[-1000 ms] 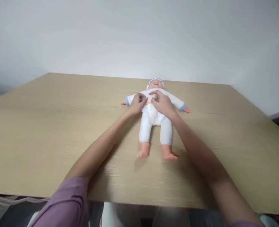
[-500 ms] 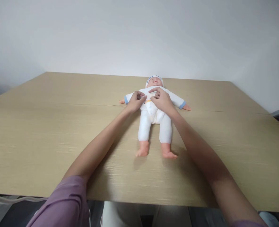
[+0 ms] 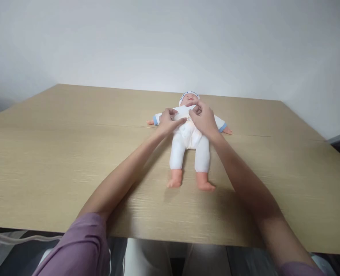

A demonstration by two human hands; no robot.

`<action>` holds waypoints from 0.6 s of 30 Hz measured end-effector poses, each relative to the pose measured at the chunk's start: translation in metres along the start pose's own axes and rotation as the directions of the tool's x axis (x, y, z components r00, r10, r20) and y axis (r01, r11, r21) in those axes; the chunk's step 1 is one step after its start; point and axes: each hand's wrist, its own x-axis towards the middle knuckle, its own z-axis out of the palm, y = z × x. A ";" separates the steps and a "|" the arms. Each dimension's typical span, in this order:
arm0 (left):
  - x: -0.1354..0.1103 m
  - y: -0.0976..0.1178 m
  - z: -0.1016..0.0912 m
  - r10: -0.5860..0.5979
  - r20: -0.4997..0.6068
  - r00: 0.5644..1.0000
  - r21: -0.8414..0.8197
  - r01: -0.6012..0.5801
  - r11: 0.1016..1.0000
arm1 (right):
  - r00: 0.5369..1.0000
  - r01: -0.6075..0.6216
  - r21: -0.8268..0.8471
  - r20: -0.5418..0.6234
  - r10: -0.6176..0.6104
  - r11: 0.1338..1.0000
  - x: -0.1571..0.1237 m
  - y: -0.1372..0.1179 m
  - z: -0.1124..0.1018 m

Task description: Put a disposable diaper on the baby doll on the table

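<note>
A baby doll (image 3: 189, 147) lies on its back on the wooden table (image 3: 72, 153), head toward the wall. It wears a white one-piece suit with blue cuffs and a white cap. My left hand (image 3: 167, 122) rests on the doll's chest on the left side, fingers pinching the suit's front. My right hand (image 3: 204, 118) is on the upper chest near the neck, fingers curled and pinching the fabric there. Both of my arms reach out from purple sleeves.
The table's near edge runs across the bottom of the view, with my lap below it. A plain white wall (image 3: 170, 42) stands behind the table's far edge. A seam crosses the tabletop under the doll's arms.
Both hands have shifted a little higher on the doll's chest, toward its neck. The doll stays where it lay.
</note>
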 end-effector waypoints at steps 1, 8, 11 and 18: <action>-0.008 0.006 -0.005 0.057 -0.027 0.998 0.031 -0.056 0.998 | 0.999 0.034 -0.011 -0.016 -0.034 0.999 -0.006 -0.009 -0.004; -0.103 0.039 -0.046 0.379 0.328 0.865 0.122 -0.437 0.891 | 0.961 0.175 -0.154 0.243 -0.134 0.972 -0.106 -0.037 -0.037; -0.127 0.032 -0.046 0.298 0.550 0.780 0.134 -0.434 0.891 | 0.932 0.197 -0.357 0.358 -0.061 0.913 -0.141 -0.017 -0.045; -0.126 0.018 -0.018 0.152 0.363 0.919 0.253 -0.254 0.933 | 0.970 0.160 -0.589 0.243 -0.015 0.792 -0.146 0.018 -0.038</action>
